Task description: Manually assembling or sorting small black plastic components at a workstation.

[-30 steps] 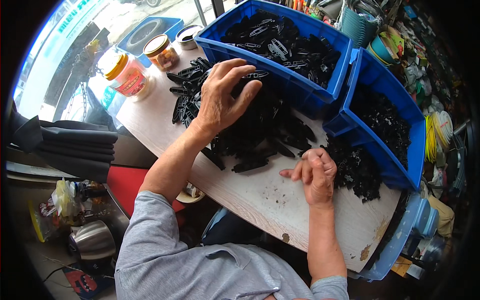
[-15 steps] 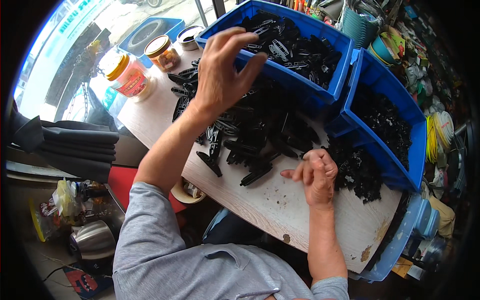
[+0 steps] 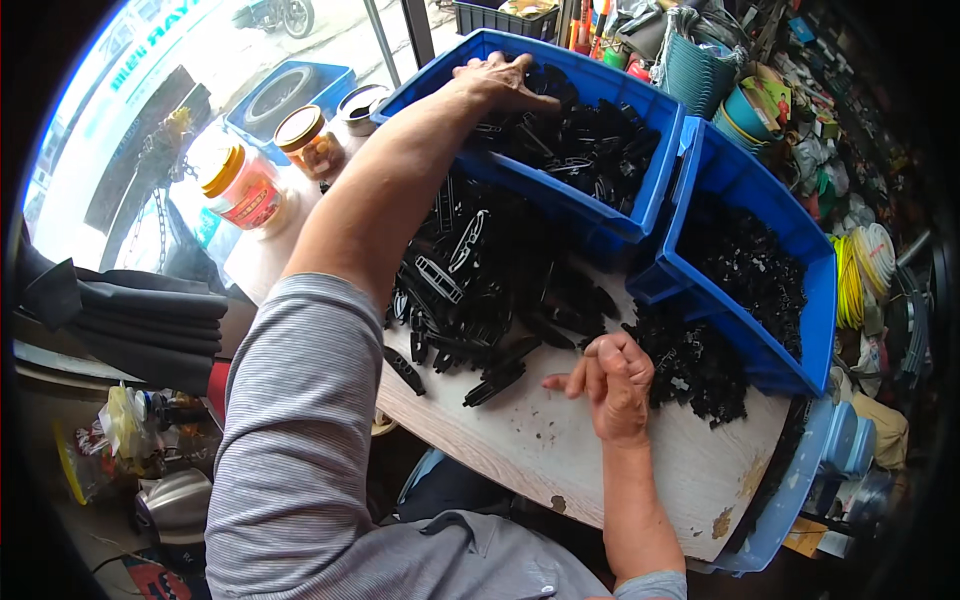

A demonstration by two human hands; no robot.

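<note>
My left hand (image 3: 498, 84) is over the far blue bin (image 3: 640, 225), fingers spread at the black plastic clip-like parts (image 3: 600, 135) inside it; nothing shows held. On the near right of the table, my right hand (image 3: 622, 388) hovers with fingers curled and thumb sticking out to the left. Whatever its curled fingers may hold is hidden. Between my arms lies a heap of long black plastic parts (image 3: 450, 300). Right of it, next to my right hand, is a pile of small black pieces (image 3: 700, 365).
A second blue bin (image 3: 815, 345) of small black pieces stands at the right. Jars, one with a yellow lid (image 3: 222, 172) and one with a brown lid (image 3: 300, 126), stand at the left by the window. The pale table (image 3: 500, 440) ends near my body.
My left hand has gone from above the bin's near edge farther out and down into the bin. My right hand keeps its curled pose. The view has shifted slightly.
</note>
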